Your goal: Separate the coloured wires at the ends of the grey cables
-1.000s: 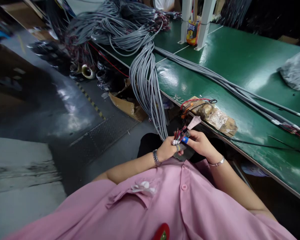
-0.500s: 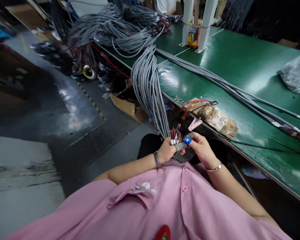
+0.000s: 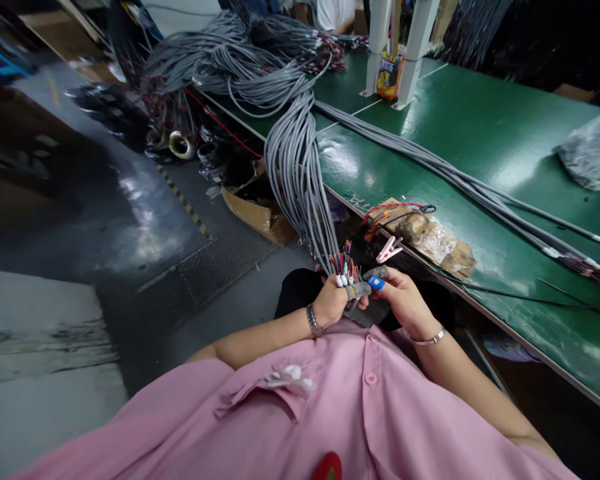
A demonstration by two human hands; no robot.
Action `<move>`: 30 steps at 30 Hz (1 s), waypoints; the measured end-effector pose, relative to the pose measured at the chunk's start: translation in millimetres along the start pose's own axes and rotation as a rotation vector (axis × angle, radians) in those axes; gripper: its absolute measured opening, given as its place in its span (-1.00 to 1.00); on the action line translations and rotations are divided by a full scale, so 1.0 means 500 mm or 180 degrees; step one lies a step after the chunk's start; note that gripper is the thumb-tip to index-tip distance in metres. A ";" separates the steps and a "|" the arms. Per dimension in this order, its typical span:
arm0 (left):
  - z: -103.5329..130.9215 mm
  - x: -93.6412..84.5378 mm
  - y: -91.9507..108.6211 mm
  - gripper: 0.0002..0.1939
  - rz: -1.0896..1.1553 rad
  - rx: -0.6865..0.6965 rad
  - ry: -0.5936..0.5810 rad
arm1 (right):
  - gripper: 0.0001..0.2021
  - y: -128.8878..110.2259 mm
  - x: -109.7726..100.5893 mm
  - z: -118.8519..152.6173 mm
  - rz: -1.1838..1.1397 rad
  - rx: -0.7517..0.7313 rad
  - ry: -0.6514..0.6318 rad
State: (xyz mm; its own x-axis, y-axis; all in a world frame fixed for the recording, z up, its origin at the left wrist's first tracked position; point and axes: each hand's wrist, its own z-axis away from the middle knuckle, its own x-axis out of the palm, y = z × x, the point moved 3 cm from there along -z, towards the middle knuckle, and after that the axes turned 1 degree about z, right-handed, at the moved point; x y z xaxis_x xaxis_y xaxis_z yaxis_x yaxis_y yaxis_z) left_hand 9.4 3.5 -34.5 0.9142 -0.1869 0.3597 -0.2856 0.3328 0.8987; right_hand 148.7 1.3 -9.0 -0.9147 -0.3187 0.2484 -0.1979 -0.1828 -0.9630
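Observation:
My left hand (image 3: 331,303) is wrapped round the ends of a bundle of grey cables (image 3: 300,153), just above my lap. Thin coloured wires (image 3: 344,261) fan out from the white-banded cable ends over its fingers. Close beside it, my right hand (image 3: 403,297) pinches thumb and forefinger together near the wire tips; whatever lies between them is too small to make out. Blue tape covers the right thumb, and grey covers sit on some fingertips. A pink clip (image 3: 389,250) stands at the table edge just beyond my right hand.
The green table (image 3: 480,120) runs along my right, with a wrapped wooden block (image 3: 445,248) at its edge. More grey cables (image 3: 430,157) lie across it. A cardboard box (image 3: 260,213) sits on the floor. White posts (image 3: 414,53) rise from the table; part of another person shows behind.
The coloured wires have shifted slightly left and spread differently over my left hand. My right fingertips have moved a little, still pinched beside the bundle.

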 end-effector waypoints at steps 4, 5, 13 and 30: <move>0.000 0.000 0.003 -0.64 0.0071 0.0039 0.0076 | -0.79 0.007 0.002 -0.003 0.0007 0.0027 0.0191; 0.000 -0.001 0.004 -0.64 0.0085 0.0050 0.0125 | -0.78 0.007 0.003 -0.003 0.0025 0.0041 0.0259; 0.001 0.002 0.014 -0.67 0.0179 -0.0011 0.0377 | -0.79 0.014 -0.007 -0.002 -0.0158 0.0035 0.0738; -0.017 0.035 0.066 -0.74 0.0552 -0.0177 -0.0205 | -0.49 0.013 -0.066 -0.064 0.0139 -0.0631 0.1502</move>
State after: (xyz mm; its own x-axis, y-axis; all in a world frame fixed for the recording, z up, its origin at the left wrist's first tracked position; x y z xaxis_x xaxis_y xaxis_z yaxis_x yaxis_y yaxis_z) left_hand 18.6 19.2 -0.6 0.8319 -0.1805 0.5248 -0.4192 0.4153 0.8073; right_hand 166.1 40.6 -26.7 -0.9740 0.1408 0.1776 -0.1771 0.0157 -0.9841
